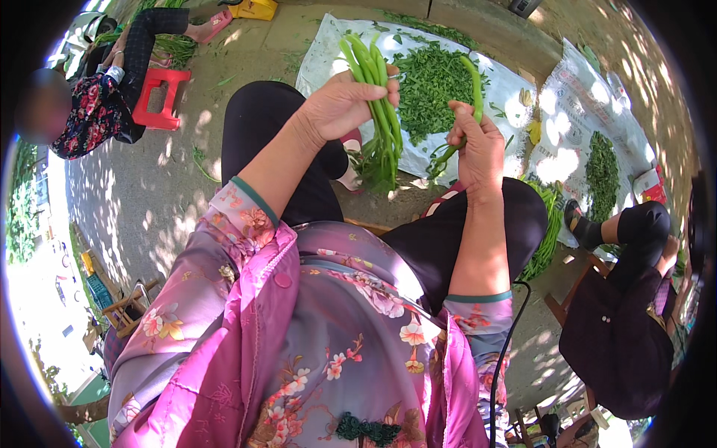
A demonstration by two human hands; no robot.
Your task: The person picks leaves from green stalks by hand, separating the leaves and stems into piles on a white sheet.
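My left hand (353, 101) holds a bunch of long green stalks (386, 120), their thick pale ends up and their leafy tips hanging towards my feet. In my right hand (476, 137) a single green stalk (476, 84) is pinched between thumb and fingers, with its thin, wilted leafy end dangling below. The two hands are apart. Beyond them, a heap of loose green leaves (434, 84) lies on a white woven plastic sheet (325, 53) on the ground.
More stalks (543, 241) lie by my right knee. On the right, a second printed sheet (571, 106) bears another leaf pile (602, 173), beside a seated person (616, 336). A red plastic stool (162, 101) stands at the upper left, near another person (101, 106). A black cable (498, 358) runs along my right side.
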